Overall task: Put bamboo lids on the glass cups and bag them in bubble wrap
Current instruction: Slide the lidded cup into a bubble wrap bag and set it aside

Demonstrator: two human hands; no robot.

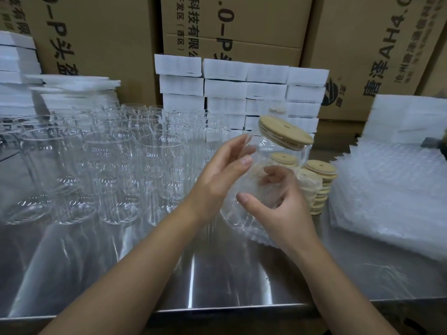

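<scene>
Centre of frame: a glass cup point(274, 151) is held above the table point(193, 274), tilted with its mouth toward the upper right. A bamboo lid point(286, 132) sits on the mouth, with a small hole visible in its top face.

The cup's lower part is inside a bubble wrap bag point(244, 222), which hangs down to the lower left. The upper part and the lid are outside the bag.

Left hand point(225, 172): the grip is slack, with fingers nearly straight and laid against the left side of the cup, thumb just below them.

Right hand point(283, 206): the grip is closed, with fingers curled round the bag and the cup base inside it, and the thumb pressed on the near face.

Right of centre: two stacks of loose lids point(323, 189) stand on the table just behind the right hand.

Right edge: a pile of flat bubble wrap bags point(387, 194).

Left half: many unlidded glass cups point(108, 160) stand close together on the table.

Centre rear: stacked white foam boxes point(242, 93).

Upper left: foam sheets point(72, 85).

Along the top: printed cardboard cartons point(96, 32) stand behind everything else.
</scene>
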